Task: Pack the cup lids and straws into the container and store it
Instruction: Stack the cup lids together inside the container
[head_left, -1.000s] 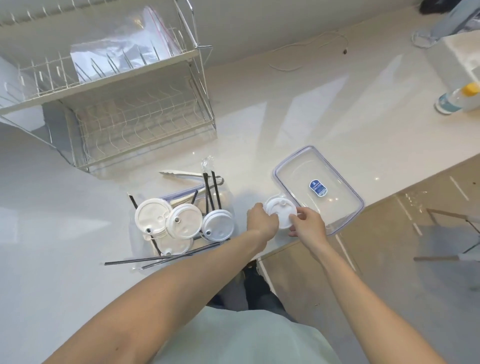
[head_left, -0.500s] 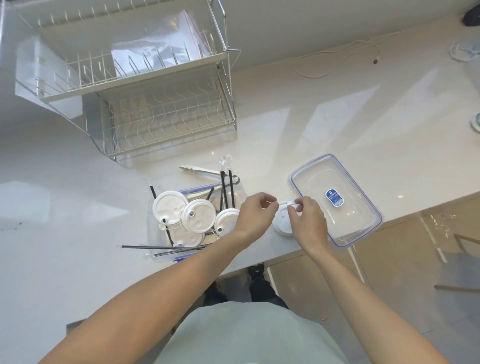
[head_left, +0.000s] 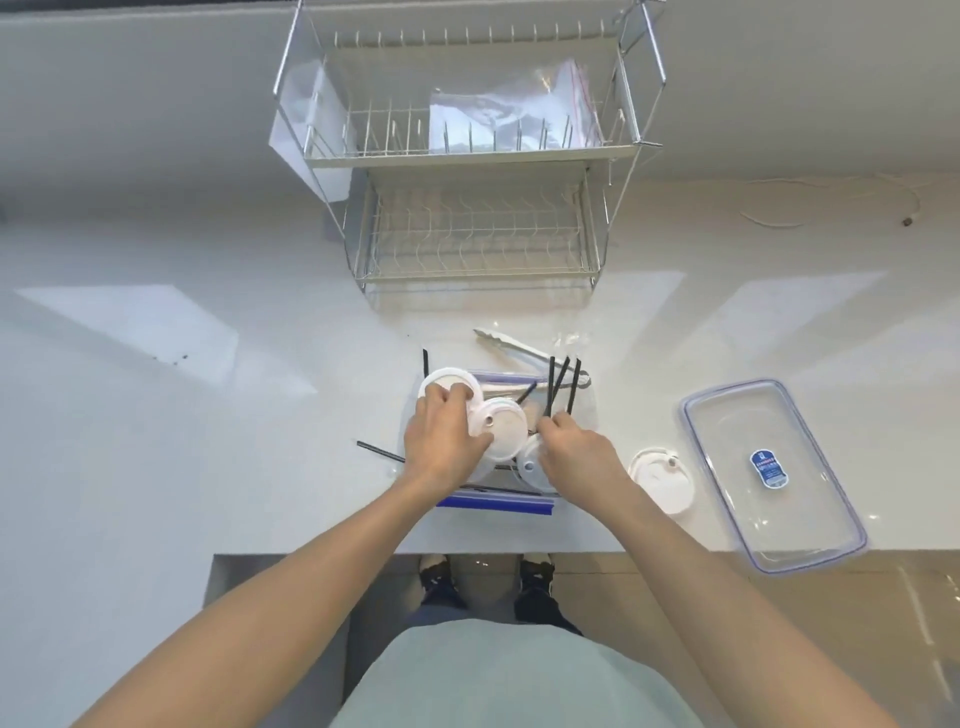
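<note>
A pile of white cup lids and black straws lies at the counter's front middle, on clear plastic with a blue edge. My left hand lies over the left lids, fingers curled on one. Fingertips of my right hand pinch at the lower ends of the upright straws. One more white lid lies alone to the right. Beside it stands a clear rectangular container with a blue rim and a sticker, nothing in it. A loose straw pokes out left of the pile.
Metal tongs lie just behind the pile. A two-tier wire dish rack stands at the back, with a clear zip bag on its upper shelf. A thin white cable lies at the back right. The counter edge runs just below the pile.
Both hands let go of the single lid, which now lies beside the clear container. They moved left onto the pile of lids and straws. The camera swung to face the rack.
</note>
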